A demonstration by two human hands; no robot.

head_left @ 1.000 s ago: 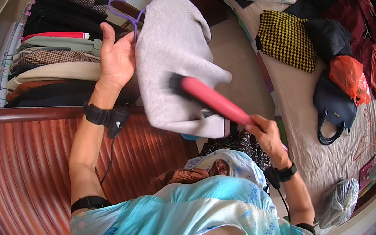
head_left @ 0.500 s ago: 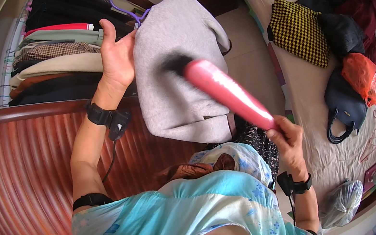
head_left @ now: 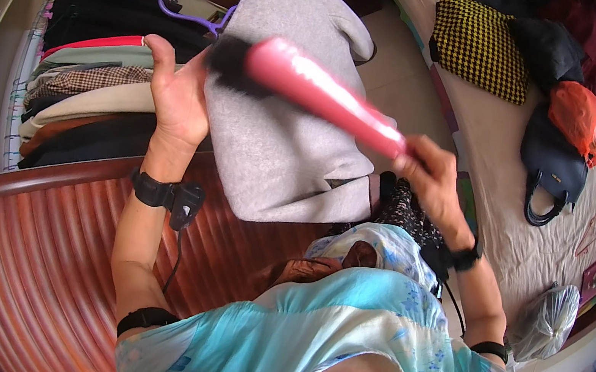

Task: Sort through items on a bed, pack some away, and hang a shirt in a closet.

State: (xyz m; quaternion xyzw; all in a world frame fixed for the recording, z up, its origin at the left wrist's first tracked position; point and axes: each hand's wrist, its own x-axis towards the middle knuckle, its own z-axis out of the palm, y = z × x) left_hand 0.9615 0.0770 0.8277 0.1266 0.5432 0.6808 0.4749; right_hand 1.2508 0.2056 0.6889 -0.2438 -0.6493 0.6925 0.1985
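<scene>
A light grey sweater (head_left: 271,159) hangs before me, with a purple hanger (head_left: 189,12) sticking out at its upper left. My left hand (head_left: 181,101) bears up the sweater's left edge, palm upward. Its thumb stands out, while the other fingers are hidden behind the cloth. In my right hand (head_left: 430,179) is the end of a pink brush (head_left: 326,98), with fingers wrapped round it. The brush's dark bristles (head_left: 239,67), smeared by motion, lie over the sweater's upper left part near my left hand. Whether they touch the cloth I cannot tell.
Several folded or hung clothes (head_left: 90,78) fill a rack at the left, behind a ribbed reddish wooden panel (head_left: 47,264). On the bed (head_left: 504,251) at the right lie a yellow-and-black checked cushion (head_left: 480,48), an orange plastic bag (head_left: 576,116) and a dark blue handbag (head_left: 551,166).
My right hand has swept the brush up and to the left across the sweater, toward my left hand. The sweater and hanger have shifted slightly; my left hand stays at its edge.
</scene>
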